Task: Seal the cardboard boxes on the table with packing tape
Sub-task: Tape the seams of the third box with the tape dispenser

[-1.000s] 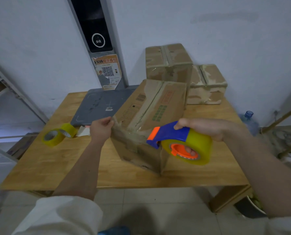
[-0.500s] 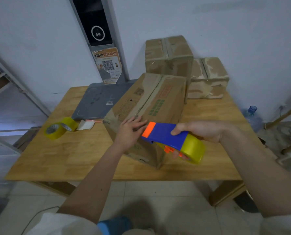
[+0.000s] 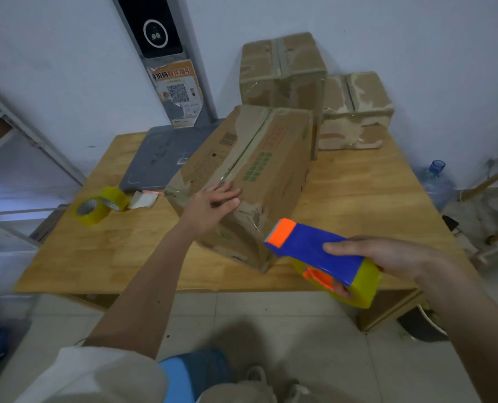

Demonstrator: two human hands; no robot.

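Note:
A long cardboard box lies at an angle in the middle of the wooden table, its top seam running toward me. My left hand rests flat on the box's near end, fingers straight over the seam. My right hand grips a blue and orange tape dispenser loaded with a yellow tape roll. The dispenser hangs off the box's near right corner, above the table's front edge, not touching the box.
Two taped cardboard boxes stand at the back against the wall. Two yellow tape rolls and a paper scrap lie at the left. A grey flat panel lies behind them. A water bottle stands on the floor, right.
My left hand moved from the box's left corner onto the top of its near end. My right hand drew the dispenser back and to the right, away from the box.

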